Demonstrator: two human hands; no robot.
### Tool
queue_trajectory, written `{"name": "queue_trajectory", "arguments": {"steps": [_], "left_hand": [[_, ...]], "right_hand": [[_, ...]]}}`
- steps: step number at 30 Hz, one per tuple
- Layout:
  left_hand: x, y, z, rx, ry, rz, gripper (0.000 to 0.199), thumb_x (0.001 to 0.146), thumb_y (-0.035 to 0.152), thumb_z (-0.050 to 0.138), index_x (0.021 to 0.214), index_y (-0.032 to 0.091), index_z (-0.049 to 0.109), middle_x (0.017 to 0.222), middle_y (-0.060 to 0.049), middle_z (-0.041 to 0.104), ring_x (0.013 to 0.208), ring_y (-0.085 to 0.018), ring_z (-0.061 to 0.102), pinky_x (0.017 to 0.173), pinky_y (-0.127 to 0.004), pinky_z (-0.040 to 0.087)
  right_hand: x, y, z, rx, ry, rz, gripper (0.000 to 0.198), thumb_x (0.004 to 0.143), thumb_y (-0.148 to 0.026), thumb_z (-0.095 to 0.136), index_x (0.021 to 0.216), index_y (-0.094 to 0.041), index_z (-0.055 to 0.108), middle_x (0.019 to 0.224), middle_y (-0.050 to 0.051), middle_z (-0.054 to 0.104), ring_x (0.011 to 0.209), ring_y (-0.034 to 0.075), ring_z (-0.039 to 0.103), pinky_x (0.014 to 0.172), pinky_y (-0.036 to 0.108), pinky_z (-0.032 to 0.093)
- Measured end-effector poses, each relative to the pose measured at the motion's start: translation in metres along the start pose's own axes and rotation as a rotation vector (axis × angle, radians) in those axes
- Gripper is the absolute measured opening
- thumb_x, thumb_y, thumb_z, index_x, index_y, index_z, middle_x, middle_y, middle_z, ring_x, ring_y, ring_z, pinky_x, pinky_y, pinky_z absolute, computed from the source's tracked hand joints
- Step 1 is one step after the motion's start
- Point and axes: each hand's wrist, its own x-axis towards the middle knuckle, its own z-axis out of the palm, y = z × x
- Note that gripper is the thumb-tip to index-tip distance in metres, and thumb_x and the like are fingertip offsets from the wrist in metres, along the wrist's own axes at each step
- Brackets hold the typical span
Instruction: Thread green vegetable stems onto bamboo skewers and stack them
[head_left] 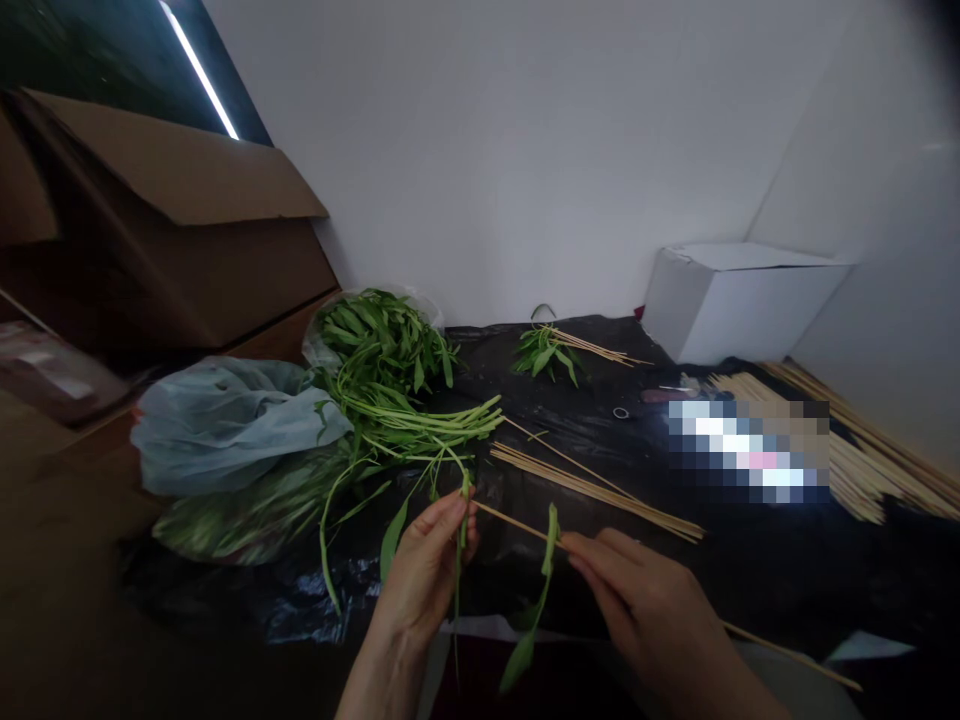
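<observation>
My left hand (431, 560) pinches a green leafy vegetable stem (466, 487) near the tip of a thin bamboo skewer (517, 523). My right hand (645, 590) is closed around that skewer, whose far end sticks out behind the hand at lower right. Close to my right fingers, a folded green stem piece (551, 535) sits on the skewer with a leaf hanging below. Whether the tip has pierced the stem in my left hand is hidden by the fingers. Just beyond my hands lie a pile of long green stems (427, 425) and a row of loose skewers (600, 490).
Black plastic sheeting (480, 360) covers the table. Leafy greens fill a clear bag (375, 330); a bluish plastic bag (225, 420) lies left. Filled skewers (555, 350) rest at the back. More sticks (847, 460), a white box (742, 295) and a cardboard box (172, 230) stand around.
</observation>
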Motion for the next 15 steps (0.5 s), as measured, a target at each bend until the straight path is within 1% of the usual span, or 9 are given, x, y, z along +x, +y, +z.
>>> {"name": "queue_trajectory", "arguments": {"steps": [8, 15], "left_hand": [[-0.0005, -0.0012, 0.0009, 0.001, -0.001, -0.012, 0.021, 0.065, 0.008, 0.081, 0.085, 0.010, 0.073, 0.070, -0.004, 0.070, 0.056, -0.007, 0.062, 0.058, -0.016, 0.055], [-0.0002, -0.0020, 0.0004, 0.010, -0.006, -0.002, 0.026, 0.061, 0.010, 0.084, 0.084, 0.009, 0.074, 0.069, -0.004, 0.070, 0.056, -0.007, 0.062, 0.057, -0.016, 0.054]], "right_hand": [[-0.0005, 0.0000, 0.0016, -0.008, 0.016, -0.006, 0.033, 0.095, -0.022, 0.038, 0.101, -0.026, 0.071, 0.071, 0.002, 0.065, 0.056, 0.013, 0.060, 0.054, 0.022, 0.046], [-0.0012, -0.0012, 0.0013, -0.025, -0.025, 0.024, 0.032, 0.096, -0.024, 0.038, 0.104, -0.026, 0.069, 0.073, 0.003, 0.065, 0.061, 0.014, 0.062, 0.058, 0.022, 0.049]]}}
